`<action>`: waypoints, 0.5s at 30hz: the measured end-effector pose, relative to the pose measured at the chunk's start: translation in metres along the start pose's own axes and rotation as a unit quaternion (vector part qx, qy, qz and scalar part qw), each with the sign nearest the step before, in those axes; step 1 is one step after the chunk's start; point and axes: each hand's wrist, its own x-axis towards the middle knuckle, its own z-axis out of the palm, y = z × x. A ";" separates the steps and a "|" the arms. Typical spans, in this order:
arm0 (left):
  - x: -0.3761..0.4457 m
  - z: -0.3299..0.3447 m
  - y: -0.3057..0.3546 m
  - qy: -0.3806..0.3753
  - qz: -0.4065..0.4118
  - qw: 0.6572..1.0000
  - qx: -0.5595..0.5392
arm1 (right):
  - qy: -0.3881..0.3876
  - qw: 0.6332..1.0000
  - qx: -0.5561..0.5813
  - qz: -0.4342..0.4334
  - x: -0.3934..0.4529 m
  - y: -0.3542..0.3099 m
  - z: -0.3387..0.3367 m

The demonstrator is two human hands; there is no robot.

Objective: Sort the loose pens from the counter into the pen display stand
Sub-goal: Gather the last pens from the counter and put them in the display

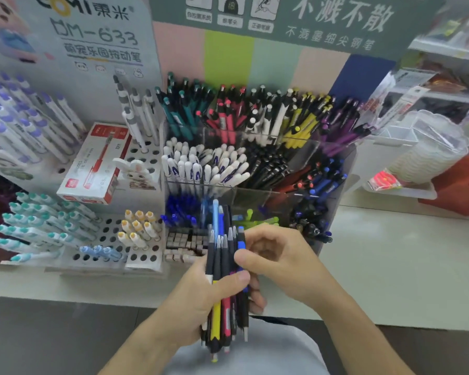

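My left hand [201,296] grips a bundle of pens [222,266] upright in front of me, tips up; the barrels are black, yellow, pink and blue. My right hand [276,255] reaches in from the right and pinches a blue pen [241,246] at the bundle's right side between thumb and fingers. Just behind stands the clear tiered pen display stand [333,169], its compartments packed with teal, red, white, yellow, purple, black and blue pens. The lower ends of the bundle stick out below my left palm.
A white perforated rack [144,257] with several teal, yellow and purple capped pens stands at the left, with a red and white pen box [92,169] on it. A clear plastic container [431,152] sits on the pale counter [390,266] at the right.
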 end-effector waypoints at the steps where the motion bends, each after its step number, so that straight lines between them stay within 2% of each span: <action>1: -0.001 0.001 -0.003 -0.001 -0.013 1.000 -0.011 | 0.003 1.000 0.008 0.010 -0.005 0.001 -0.003; 6: -0.011 0.012 -0.007 -0.021 -0.061 0.998 -0.013 | 0.056 0.997 0.017 0.046 -0.023 0.010 -0.013; 11: -0.013 0.017 -0.012 0.007 -0.133 0.989 -0.057 | 0.089 0.996 0.004 0.028 -0.031 0.014 -0.014; 15: -0.010 0.013 -0.021 -0.004 -0.146 0.989 -0.030 | 0.106 0.993 0.011 0.050 -0.032 0.015 -0.014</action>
